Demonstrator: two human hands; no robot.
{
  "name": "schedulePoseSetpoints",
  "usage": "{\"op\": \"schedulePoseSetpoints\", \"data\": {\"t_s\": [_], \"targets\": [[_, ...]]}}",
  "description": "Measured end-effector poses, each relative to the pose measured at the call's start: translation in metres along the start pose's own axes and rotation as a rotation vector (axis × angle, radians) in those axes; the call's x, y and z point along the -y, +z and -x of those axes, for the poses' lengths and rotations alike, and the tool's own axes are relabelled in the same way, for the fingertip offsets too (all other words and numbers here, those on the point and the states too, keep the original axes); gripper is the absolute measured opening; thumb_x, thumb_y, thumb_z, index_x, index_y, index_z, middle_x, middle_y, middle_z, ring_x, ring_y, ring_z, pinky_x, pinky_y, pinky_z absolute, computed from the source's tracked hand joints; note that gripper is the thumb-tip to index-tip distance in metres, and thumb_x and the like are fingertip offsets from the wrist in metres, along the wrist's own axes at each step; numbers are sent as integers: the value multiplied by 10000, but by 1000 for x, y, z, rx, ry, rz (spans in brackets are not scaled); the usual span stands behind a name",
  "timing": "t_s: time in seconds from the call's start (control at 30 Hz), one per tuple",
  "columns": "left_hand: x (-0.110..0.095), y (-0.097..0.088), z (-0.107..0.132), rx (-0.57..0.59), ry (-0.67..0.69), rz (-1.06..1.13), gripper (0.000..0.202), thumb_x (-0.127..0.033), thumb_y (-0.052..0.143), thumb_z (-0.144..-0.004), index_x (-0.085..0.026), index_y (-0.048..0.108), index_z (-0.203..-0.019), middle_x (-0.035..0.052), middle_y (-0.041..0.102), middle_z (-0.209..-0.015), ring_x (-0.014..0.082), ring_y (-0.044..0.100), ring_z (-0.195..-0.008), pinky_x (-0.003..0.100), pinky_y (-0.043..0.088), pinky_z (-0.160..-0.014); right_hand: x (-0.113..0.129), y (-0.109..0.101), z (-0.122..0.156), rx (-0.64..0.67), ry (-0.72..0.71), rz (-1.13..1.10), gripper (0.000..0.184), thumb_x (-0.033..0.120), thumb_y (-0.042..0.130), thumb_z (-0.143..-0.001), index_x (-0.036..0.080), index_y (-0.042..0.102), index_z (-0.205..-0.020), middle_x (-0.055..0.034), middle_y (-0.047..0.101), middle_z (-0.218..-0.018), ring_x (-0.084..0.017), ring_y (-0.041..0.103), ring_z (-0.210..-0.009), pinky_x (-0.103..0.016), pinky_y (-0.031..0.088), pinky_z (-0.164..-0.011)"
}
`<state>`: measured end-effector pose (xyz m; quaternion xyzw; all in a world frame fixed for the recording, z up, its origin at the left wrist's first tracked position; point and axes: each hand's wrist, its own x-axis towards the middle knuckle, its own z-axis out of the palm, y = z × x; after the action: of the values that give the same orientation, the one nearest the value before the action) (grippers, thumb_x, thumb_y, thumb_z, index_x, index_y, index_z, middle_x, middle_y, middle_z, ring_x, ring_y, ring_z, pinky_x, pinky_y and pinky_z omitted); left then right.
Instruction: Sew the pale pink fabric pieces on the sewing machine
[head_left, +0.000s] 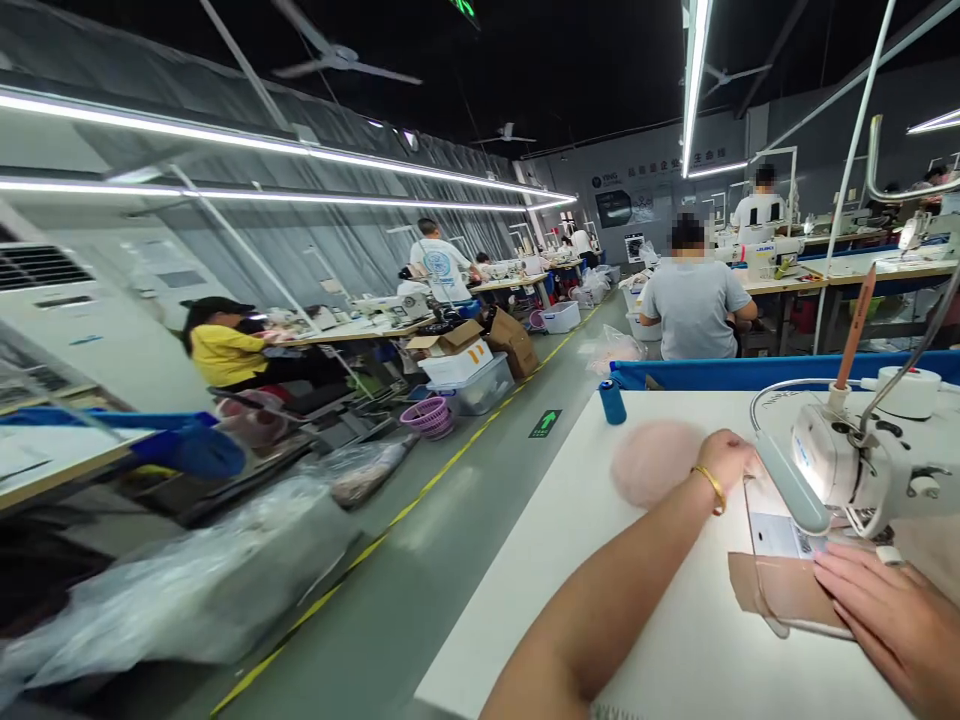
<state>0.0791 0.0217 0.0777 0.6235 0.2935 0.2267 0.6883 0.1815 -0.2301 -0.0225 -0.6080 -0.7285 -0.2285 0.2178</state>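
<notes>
A white sewing machine (855,450) stands at the right of a white tabletop (570,560). My left hand (726,460), with a gold bracelet at the wrist, is behind the machine's front end beside a blurred round piece of pale pink fabric (652,462). Its fingers are bent together, their tips partly hidden; what they pinch is unclear. My right hand (881,605) lies flat with fingers stretched out in front of the needle area, touching the edge of a brown flat piece (799,588). The metal plate (772,535) shows between both hands.
A blue thread spool (612,402) stands at the table's far left corner. A brown pencil (856,325) sticks up from the machine. Left of the table runs an aisle with a yellow line (427,492), a purple basket (427,416) and plastic-wrapped goods (202,570). Several people work at other machines.
</notes>
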Motion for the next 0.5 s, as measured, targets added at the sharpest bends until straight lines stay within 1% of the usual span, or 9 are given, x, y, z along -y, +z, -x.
{"op": "schedulePoseSetpoints", "data": {"t_s": [0.03,0.1,0.17,0.2,0.3,0.37,0.43,0.47,0.5], "targets": [[-6,-13,3,-1,-5,4,337,-377,682,-1036,-150,656,-1284,99,688,-1238,232,702,-1042,423,623,-897,7,-4,-3,-13,-30,-23,476,226,582,-971,294,657,-1436,-38,767,-1350,-267,776,-1141,-363,643,-943],[-18,-39,12,13,-1,-13,258,-334,713,-1008,-118,692,-1149,76,714,-1017,173,692,-868,333,596,-816,23,-12,-15,-14,-51,-131,445,246,560,-1003,310,646,-1435,-29,767,-1348,-247,774,-1147,-335,645,-956],[-30,-62,28,34,7,-31,187,-288,749,-956,-110,709,-997,32,679,-811,121,632,-717,263,535,-738,41,-19,-33,-12,-35,-256,449,245,545,-1021,335,618,-1455,-19,757,-1365,-234,764,-1174,-313,637,-981],[-35,-72,38,50,11,-47,176,-284,760,-932,-116,711,-942,13,656,-749,105,598,-669,245,502,-701,49,-23,-45,-29,-16,-294,468,245,551,-1021,344,596,-1476,-15,755,-1369,-233,763,-1179,-303,638,-975],[-47,-91,80,128,9,-119,193,-317,781,-871,-132,726,-852,-25,610,-637,89,517,-584,225,419,-611,72,-34,-83,-109,112,-349,578,287,595,-1005,360,495,-1570,-35,740,-1395,-257,782,-1136,-299,657,-887],[-52,-98,112,227,-4,-182,219,-345,810,-826,-135,750,-839,-28,620,-601,92,498,-556,227,397,-585,86,-40,-108,-113,224,-423,690,346,624,-993,350,385,-1640,-79,734,-1395,-269,814,-977,-328,660,-801],[-56,-103,141,403,-30,-287,264,-410,789,-841,-151,772,-891,-32,632,-597,97,510,-551,227,389,-576,97,-44,-129,16,304,-584,791,415,662,-975,330,300,-1673,-105,766,-1302,-241,789,-760,-336,635,-694],[-58,-107,153,471,-36,-323,282,-438,773,-853,-160,773,-900,-39,619,-590,97,513,-549,224,380,-569,101,-44,-138,124,337,-694,777,448,686,-960,332,344,-1647,-94,781,-1232,-227,761,-718,-328,611,-668],[-60,-111,162,522,-41,-347,299,-463,758,-863,-166,770,-901,-45,600,-584,96,511,-543,223,374,-561,103,-44,-144,245,369,-823,702,478,713,-941,335,449,-1576,-74,786,-1153,-220,737,-726,-316,584,-666]]}}
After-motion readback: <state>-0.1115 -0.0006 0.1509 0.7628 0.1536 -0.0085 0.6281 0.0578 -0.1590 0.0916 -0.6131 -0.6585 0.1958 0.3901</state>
